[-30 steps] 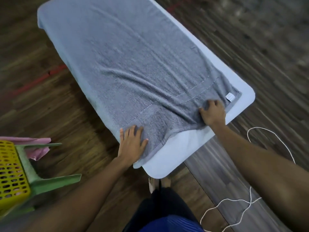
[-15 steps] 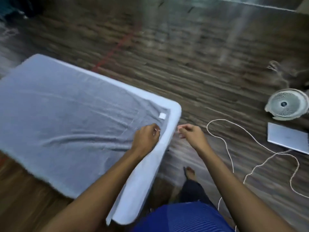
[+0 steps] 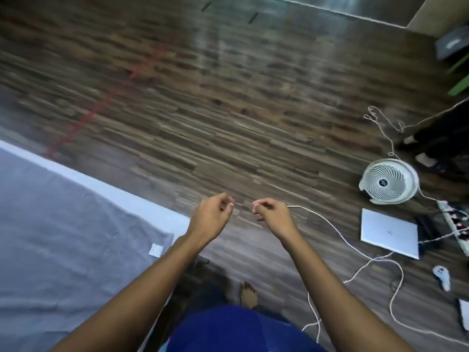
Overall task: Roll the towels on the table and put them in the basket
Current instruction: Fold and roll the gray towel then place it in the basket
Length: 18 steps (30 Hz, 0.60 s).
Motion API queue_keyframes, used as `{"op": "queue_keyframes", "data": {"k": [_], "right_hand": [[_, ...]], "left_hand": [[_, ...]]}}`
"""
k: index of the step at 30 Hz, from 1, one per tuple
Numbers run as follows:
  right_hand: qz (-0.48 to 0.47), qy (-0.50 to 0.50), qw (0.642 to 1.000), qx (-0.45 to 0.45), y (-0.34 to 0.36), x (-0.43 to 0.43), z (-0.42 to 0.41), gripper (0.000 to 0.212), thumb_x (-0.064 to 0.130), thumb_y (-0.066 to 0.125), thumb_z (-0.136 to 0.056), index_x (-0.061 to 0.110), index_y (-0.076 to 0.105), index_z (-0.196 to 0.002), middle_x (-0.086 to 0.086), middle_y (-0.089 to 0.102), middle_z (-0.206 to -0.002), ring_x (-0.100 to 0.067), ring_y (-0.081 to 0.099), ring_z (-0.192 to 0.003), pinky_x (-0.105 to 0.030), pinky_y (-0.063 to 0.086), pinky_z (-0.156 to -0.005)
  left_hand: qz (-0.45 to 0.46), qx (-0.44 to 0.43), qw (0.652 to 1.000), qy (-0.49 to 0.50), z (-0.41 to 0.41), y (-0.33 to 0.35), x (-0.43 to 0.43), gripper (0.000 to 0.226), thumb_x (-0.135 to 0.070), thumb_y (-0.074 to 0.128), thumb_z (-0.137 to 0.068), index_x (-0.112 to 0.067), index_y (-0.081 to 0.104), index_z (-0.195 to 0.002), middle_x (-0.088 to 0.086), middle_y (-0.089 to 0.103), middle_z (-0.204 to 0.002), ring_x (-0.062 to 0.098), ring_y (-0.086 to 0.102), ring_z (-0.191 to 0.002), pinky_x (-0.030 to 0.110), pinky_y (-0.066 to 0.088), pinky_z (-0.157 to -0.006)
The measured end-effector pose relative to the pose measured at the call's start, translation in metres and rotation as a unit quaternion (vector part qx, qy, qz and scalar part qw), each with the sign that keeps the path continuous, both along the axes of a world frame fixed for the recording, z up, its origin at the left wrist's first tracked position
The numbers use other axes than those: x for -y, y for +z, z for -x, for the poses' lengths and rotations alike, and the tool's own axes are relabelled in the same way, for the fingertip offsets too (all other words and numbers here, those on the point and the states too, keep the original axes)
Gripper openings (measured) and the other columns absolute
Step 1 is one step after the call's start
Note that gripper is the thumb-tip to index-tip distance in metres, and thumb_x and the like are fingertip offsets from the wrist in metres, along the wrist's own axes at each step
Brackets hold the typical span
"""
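— So, what are the hands doing on your feed?

— Both are raised in front of me over the floor (image 3: 228, 110), close together but not touching. The left hand (image 3: 210, 219) has its fingers curled in toward the thumb, and the right hand (image 3: 272, 215) is curled the same way. I see nothing gripped in either, though the fingertips are a little blurred.

— And the towel?

— The grey towel (image 3: 63, 237) lies spread flat on the table (image 3: 121, 194), at the left of my view. It covers nearly all of the top that I can see, leaving a pale strip bare along the edge nearest the hands. Its white label (image 3: 156, 250) sits at the towel's corner, close to the table's corner and just beside my left forearm. Neither hand touches the cloth.

— Anything else around?

— Below the hands I see one bare foot (image 3: 248, 294) on the floor. A white cord (image 3: 340, 237) runs from behind the right hand off to the right and loops back toward me. Farther right a small white fan (image 3: 389, 181) stands near a closed silver laptop (image 3: 389, 233), with a power strip (image 3: 454, 222) just past them. A thin red line (image 3: 106, 102) crosses the boards beyond the table.
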State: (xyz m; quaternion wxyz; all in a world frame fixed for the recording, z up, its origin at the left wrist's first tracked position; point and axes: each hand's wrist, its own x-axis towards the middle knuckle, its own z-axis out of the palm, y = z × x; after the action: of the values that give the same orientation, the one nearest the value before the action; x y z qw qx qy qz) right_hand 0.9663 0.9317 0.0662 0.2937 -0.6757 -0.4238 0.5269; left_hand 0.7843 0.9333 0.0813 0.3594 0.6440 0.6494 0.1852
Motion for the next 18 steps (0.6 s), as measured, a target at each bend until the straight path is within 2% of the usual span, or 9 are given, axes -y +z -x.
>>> {"op": "queue_keyframes", "data": {"k": [3, 6, 9, 12, 15, 18], "right_hand": [[0.014, 0.05, 0.999, 0.004, -0.005, -0.042, 0.003, 0.014, 0.014, 0.062, -0.089, 0.024, 0.071, -0.086, 0.0, 0.073, -0.086, -0.014, 0.068, -0.077, -0.037, 0.057, -0.082], [0.027, 0.139, 0.99, 0.022, -0.012, -0.092, 0.023, 0.013, 0.015, 0.062, -0.09, 0.024, 0.071, -0.092, -0.003, 0.073, -0.085, -0.014, 0.067, -0.074, -0.031, 0.052, -0.069], [0.025, 0.246, 0.968, 0.047, -0.018, -0.147, 0.063, 0.015, 0.016, 0.062, -0.088, 0.029, 0.07, -0.09, -0.003, 0.073, -0.085, -0.02, 0.069, -0.079, -0.036, 0.054, -0.079], [0.009, 0.343, 0.937, 0.066, -0.015, -0.193, 0.115, 0.014, 0.012, 0.061, -0.089, 0.022, 0.069, -0.094, -0.006, 0.072, -0.085, -0.017, 0.067, -0.075, -0.031, 0.051, -0.081], [0.004, 0.453, 0.886, 0.095, -0.019, -0.223, 0.173, 0.015, 0.012, 0.06, -0.088, 0.02, 0.069, -0.098, -0.004, 0.072, -0.085, -0.015, 0.067, -0.074, -0.03, 0.051, -0.079], [0.007, 0.566, 0.815, 0.121, -0.021, -0.236, 0.227, 0.016, 0.015, 0.06, -0.088, 0.02, 0.07, -0.1, -0.002, 0.073, -0.087, -0.014, 0.068, -0.077, -0.022, 0.051, -0.075]], "left_hand": [[0.016, 0.018, 0.998, 0.051, 0.009, -0.007, -0.028, 0.011, -0.027, 0.056, -0.09, -0.029, 0.066, -0.094, -0.006, 0.069, -0.084, 0.014, 0.065, -0.082, 0.038, 0.053, -0.079], [0.023, 0.034, 0.991, 0.128, 0.031, -0.019, -0.053, 0.013, -0.028, 0.055, -0.09, -0.028, 0.067, -0.095, -0.008, 0.07, -0.088, 0.011, 0.065, -0.084, 0.037, 0.053, -0.08], [0.017, 0.047, 0.972, 0.228, 0.059, -0.031, -0.074, 0.013, -0.027, 0.056, -0.092, -0.027, 0.068, -0.097, -0.009, 0.069, -0.089, 0.01, 0.064, -0.085, 0.033, 0.053, -0.079], [0.009, 0.048, 0.948, 0.316, 0.089, -0.042, -0.088, 0.012, -0.025, 0.057, -0.093, -0.025, 0.069, -0.097, -0.01, 0.067, -0.085, 0.01, 0.062, -0.08, 0.028, 0.049, -0.075], [0.015, 0.044, 0.903, 0.427, 0.12, -0.049, -0.091, 0.012, -0.023, 0.058, -0.093, -0.022, 0.069, -0.097, -0.01, 0.064, -0.084, 0.013, 0.061, -0.08, 0.026, 0.045, -0.074], [0.024, 0.06, 0.829, 0.556, 0.14, -0.052, -0.076, 0.013, -0.022, 0.056, -0.092, -0.026, 0.068, -0.095, -0.01, 0.065, -0.089, 0.012, 0.061, -0.077, 0.029, 0.048, -0.076]]}}
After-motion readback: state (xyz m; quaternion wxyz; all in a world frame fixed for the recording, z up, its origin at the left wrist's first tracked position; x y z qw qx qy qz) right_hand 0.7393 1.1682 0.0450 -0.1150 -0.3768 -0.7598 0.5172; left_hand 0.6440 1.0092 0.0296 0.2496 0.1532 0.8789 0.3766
